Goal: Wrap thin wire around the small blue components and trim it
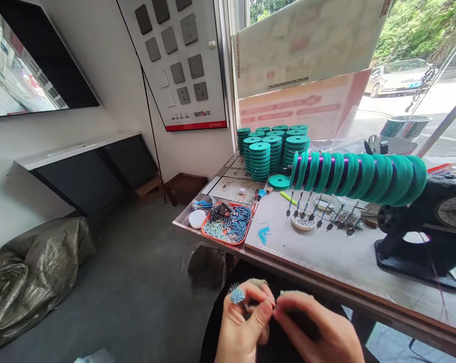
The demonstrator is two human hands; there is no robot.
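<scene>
**Two hands meet fingertip to fingertip above the lap, a blue-ended bundle tucked in the left**

The person's left hand (246,325) grips a bundle of thin blue-ended pieces (237,295) in its curled fingers, heads facing outward. Carried this way, the bundle probably leaves the thumb and fingertips free for finer work; they are pinched together at a tiny reddish speck, too small to identify. The fingers of the right hand (322,327) are pressed together just beside it, but whether anything sits between them cannot be told. Pale coverings (258,283) show at the left fingertips, perhaps as protection.

Both hands are just off the near edge of the table (307,257), over dark clothing, where the forearms have room and the supplies seem within easy reach. An orange-rimmed tray (220,240) at the left end gathers blue parts and beads, its raised rim likely there to stop small pieces rolling off. A white round lid (197,219) is beside it, and loose blue sticks (263,234) lie to its right.

Farther right, green spools (341,174) line up along the black winding machine (401,217), probably kept in order by a shared shaft. More spools stand in stacks (260,161) by the window, an arrangement that saves table space.
</scene>
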